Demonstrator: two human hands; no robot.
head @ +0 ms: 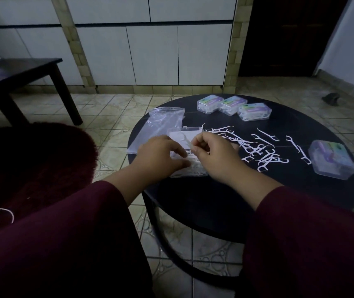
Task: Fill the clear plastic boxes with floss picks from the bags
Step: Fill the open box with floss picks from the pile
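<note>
Maroon sleeves [68, 244] framed my left hand [158, 155] steadying the open clear box [187, 166], right-hand fingers [195, 145] pinching a floss pick [186, 141]; laying it flat seemed wisest.

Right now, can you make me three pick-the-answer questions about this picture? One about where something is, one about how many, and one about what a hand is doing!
1. Where is the plastic bag?
A. On the floor
B. At the far left edge of the round table
C. On the square side table

2. How many closed boxes sit in the row at the back of the table?
A. One
B. Three
C. Six

3. What is the right hand doing?
A. Lying flat on the table
B. Pinching a floss pick over the open box
C. Holding the bag

Answers: 1 B, the bag lies on the dark tabletop beside the left hand. 2 B, three lidded boxes stand side by side. 3 B, its fingertips are curled together on a white pick above the box.
</note>
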